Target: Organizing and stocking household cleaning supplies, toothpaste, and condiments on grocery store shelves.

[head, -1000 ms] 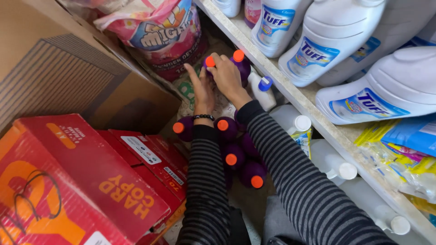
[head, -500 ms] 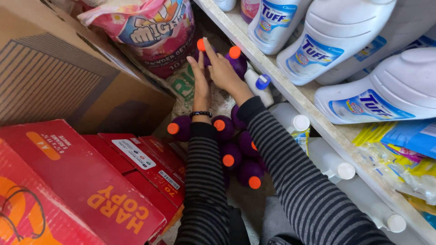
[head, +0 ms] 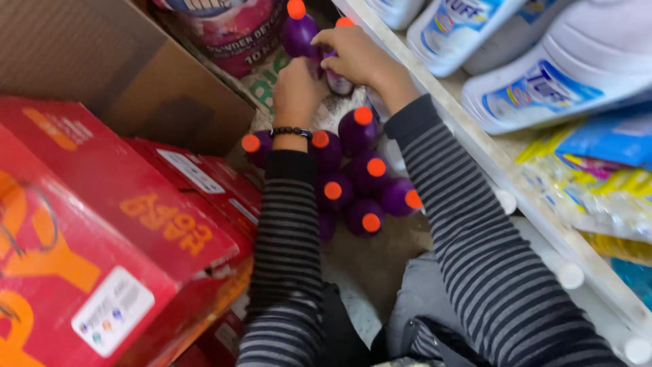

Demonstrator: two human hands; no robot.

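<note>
It is a tight corner of a shop floor, with a long white shelf [head: 475, 146] running along the right and big red cardboard boxes [head: 102, 224] stacked on the left. A brown cardboard box [head: 129, 61] stands behind them. On the shelf lie big white jugs with blue labels [head: 543, 75], tipped on their sides so they fit under the next board.

Down on the floor, between the boxes and the shelf, stands a little crowd of purple bottles with orange caps [head: 356, 177]. They stand upright and touch each other — packed close, likely to save room.

The person's two arms in striped sleeves reach over that crowd. The right hand [head: 356, 58] is curled around a small purple bottle [head: 337, 81], just past the group, near a pink detergent bag [head: 231, 30]. The bottle is held upright. The left hand [head: 297, 85] is closed loosely right beside it, touching the same spot — I cannot tell if it grips anything. It has a dark bead bracelet [head: 292, 131] at the wrist. Another purple bottle [head: 299, 30] stands just behind the hands.
</note>
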